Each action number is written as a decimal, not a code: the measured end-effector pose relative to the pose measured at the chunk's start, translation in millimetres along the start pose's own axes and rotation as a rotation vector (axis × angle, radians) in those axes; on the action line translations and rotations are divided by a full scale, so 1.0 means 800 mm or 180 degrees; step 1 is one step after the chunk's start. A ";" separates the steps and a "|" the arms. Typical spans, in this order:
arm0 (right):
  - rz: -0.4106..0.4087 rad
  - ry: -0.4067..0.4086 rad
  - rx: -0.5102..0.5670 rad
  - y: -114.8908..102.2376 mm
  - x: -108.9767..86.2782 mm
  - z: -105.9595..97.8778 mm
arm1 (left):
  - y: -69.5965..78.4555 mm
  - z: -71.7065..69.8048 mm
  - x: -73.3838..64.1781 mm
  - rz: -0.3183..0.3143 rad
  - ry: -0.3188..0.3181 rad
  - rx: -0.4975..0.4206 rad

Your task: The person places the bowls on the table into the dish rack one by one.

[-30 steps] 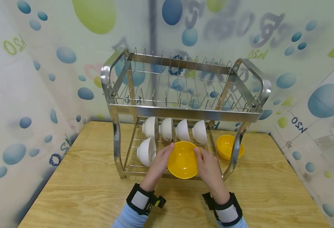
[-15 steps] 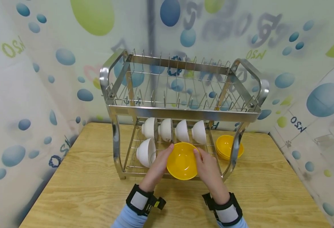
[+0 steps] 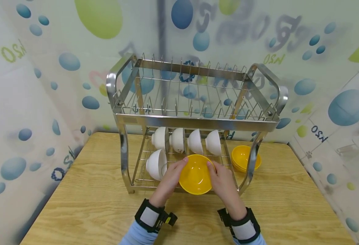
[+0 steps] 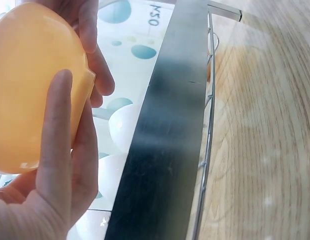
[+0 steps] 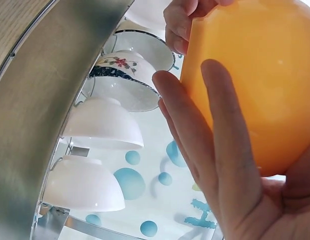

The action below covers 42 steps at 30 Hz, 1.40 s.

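Observation:
A yellow bowl (image 3: pixel 195 177) is held between both hands in front of the dish rack's lower tier, its inside facing the head camera. My left hand (image 3: pixel 170 177) grips its left side, thumb at the rim. On the opposite side my right hand (image 3: pixel 223 178) grips it the same way. Both wrist views show fingers spread along the bowl's outside, the left hand's fingers (image 4: pixel 57 135) and the right hand's fingers (image 5: pixel 230 135). Behind it, a row of white bowls (image 3: pixel 213 143) stands on edge on the lower tier. One more white bowl (image 3: pixel 156 164) sits nearer, beside my left hand.
The two-tier metal dish rack (image 3: pixel 197 122) stands on the wooden table (image 3: pixel 84 204), with upright wires on its upper tier. Stacked yellow bowls (image 3: pixel 246 157) lie on the table just right of the rack, partly behind its leg. A patterned curtain (image 3: pixel 72 30) hangs behind.
The whole head view has shifted a few pixels to the left and down. Both hands keep hold of the yellow bowl, almost still before the rack.

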State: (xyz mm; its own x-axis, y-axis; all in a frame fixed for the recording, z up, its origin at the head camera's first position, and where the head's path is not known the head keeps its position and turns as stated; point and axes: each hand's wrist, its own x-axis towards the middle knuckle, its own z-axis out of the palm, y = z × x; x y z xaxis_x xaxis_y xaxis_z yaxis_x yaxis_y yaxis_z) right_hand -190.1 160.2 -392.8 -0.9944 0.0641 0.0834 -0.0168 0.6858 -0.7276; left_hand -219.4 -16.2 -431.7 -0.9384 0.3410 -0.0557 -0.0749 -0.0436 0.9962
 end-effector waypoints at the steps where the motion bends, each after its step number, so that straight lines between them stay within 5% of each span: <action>1: 0.0008 -0.0001 -0.0007 0.000 0.000 0.001 | 0.000 0.000 0.000 0.0008 0.0019 0.0013; 11: 0.0108 0.0118 0.0129 0.004 -0.005 -0.001 | 0.001 0.000 -0.002 -0.0018 0.0379 0.0148; 22: -0.0179 0.1018 0.0040 0.024 -0.011 -0.007 | 0.001 0.000 -0.003 -0.0090 0.0514 0.0100; 29: -0.0210 0.1218 -0.0026 0.036 -0.017 -0.017 | 0.025 0.000 -0.015 -0.0094 0.0476 0.0042; 35: 0.0009 0.1035 -0.0230 0.053 -0.026 -0.029 | 0.039 0.002 -0.023 -0.0027 0.0505 0.0021; 42: 0.0335 0.0583 -0.0380 0.069 -0.035 -0.049 | 0.006 -0.006 -0.003 -0.0068 0.0538 -0.0045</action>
State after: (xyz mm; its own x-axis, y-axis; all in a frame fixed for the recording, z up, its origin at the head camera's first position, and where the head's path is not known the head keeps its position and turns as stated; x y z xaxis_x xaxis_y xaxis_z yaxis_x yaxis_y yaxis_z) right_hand -159.0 224.8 -408.6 -0.9544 0.2628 0.1414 0.1092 0.7485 -0.6541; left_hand -219.0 -21.8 -427.3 -0.9799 0.1791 -0.0883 -0.0990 -0.0518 0.9937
